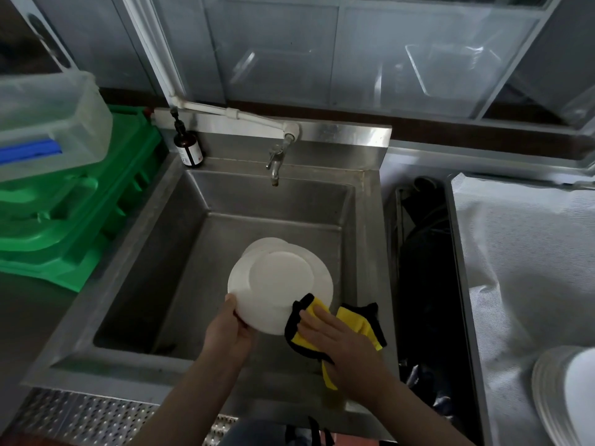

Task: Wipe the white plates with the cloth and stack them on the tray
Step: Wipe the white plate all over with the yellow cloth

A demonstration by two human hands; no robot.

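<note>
A white plate (277, 284) is held out over the steel sink (180, 226), gripped at its near-left rim by the left hand (230, 329), thumb hooked over the edge. The right hand (341, 342) is laid flat, fingers straight, pressing the yellow cloth (309, 333) with black trim onto the plate's near-right rim — nothing is pinched there, just pressed. Another plate or two seem to be held behind the front one, edges peeking out at the top.

The underside looks to be turned up toward the camera, foot ring visible, tilted a bit toward the person. It's round, so no real long axis — the tilt runs roughly near-to-far.

To do this bit well, the cloth is probably best swept round the rim in one go while the plate is turned with the left grip, then the middle. A stack of plates (560, 394) is already sitting at far right on the white-covered counter (521, 252); a tray can't be made out.
</note>
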